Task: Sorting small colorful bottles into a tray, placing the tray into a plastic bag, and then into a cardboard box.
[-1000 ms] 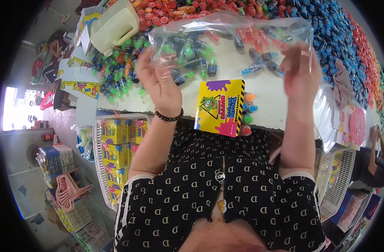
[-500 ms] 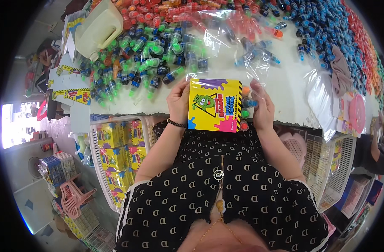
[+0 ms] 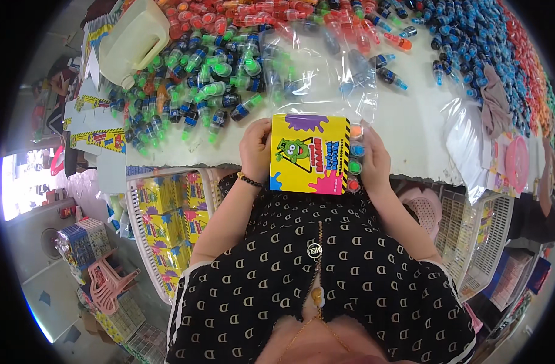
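Observation:
A yellow printed card pack (image 3: 305, 155) with a green cartoon figure lies between my hands at the table's near edge. Along its right side a row of small bottles (image 3: 356, 159) shows orange, blue, green and red caps. My left hand (image 3: 255, 148) grips the pack's left edge, fingers partly hidden behind it. My right hand (image 3: 376, 159) closes around the bottle side. From the pack's far edge a clear plastic bag (image 3: 317, 76) stretches over the table; I cannot tell whether it fully encloses the pack.
Green-capped bottles (image 3: 208, 91) pile up at the left, blue-capped ones (image 3: 456, 39) at the right. A translucent jug (image 3: 129, 48) stands at the far left. White baskets hold yellow packs (image 3: 156, 197) below the table. A cloth (image 3: 496, 103) and clear bags (image 3: 465, 136) lie right.
My right hand has moved in toward the pack, and the bottles sit closer against its right edge. The plastic bag has settled lower and shifted slightly left.

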A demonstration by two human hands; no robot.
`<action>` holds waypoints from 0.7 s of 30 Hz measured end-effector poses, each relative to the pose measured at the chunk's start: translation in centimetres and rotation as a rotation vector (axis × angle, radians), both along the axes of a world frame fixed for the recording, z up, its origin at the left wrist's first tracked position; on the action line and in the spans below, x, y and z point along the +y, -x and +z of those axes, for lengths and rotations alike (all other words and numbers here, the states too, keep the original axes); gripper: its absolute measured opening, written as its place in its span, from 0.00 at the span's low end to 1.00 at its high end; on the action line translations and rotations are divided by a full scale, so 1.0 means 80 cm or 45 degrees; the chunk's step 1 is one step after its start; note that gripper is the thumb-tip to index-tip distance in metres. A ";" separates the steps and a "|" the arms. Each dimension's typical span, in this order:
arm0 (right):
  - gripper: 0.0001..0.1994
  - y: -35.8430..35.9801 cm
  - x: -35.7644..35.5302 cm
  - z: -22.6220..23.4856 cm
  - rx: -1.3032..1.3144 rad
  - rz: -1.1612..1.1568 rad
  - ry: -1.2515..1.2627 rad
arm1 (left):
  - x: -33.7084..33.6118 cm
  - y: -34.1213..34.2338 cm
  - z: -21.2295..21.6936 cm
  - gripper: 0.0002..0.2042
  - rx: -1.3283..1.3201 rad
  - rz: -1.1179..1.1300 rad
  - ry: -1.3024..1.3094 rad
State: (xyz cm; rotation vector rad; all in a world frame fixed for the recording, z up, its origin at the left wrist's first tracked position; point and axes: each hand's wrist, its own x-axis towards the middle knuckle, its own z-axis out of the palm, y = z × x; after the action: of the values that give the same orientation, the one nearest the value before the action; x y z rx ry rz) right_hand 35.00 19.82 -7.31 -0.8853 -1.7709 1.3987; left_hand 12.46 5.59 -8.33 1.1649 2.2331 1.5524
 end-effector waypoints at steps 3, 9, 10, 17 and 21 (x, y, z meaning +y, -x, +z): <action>0.15 0.004 0.013 0.001 -0.372 0.001 -0.342 | 0.006 0.006 0.015 0.06 0.203 -0.052 0.083; 0.11 0.001 0.028 0.018 -0.610 0.103 -0.893 | -0.006 -0.003 0.024 0.05 0.352 -0.056 0.175; 0.11 -0.001 0.025 0.020 -0.592 0.092 -0.892 | -0.012 -0.007 0.025 0.05 0.353 -0.053 0.179; 0.10 -0.027 0.006 0.041 -0.626 0.333 -0.746 | -0.069 -0.035 0.067 0.07 0.089 -0.130 0.464; 0.09 -0.028 0.005 0.062 -0.584 0.380 -0.913 | -0.090 -0.045 0.067 0.10 0.326 -0.284 0.383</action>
State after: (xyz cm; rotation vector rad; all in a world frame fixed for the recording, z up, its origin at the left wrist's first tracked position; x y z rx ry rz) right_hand 37.26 20.22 -2.38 -0.5773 -2.5925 0.6243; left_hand 16.06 -1.62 -2.94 1.5218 2.2886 0.9908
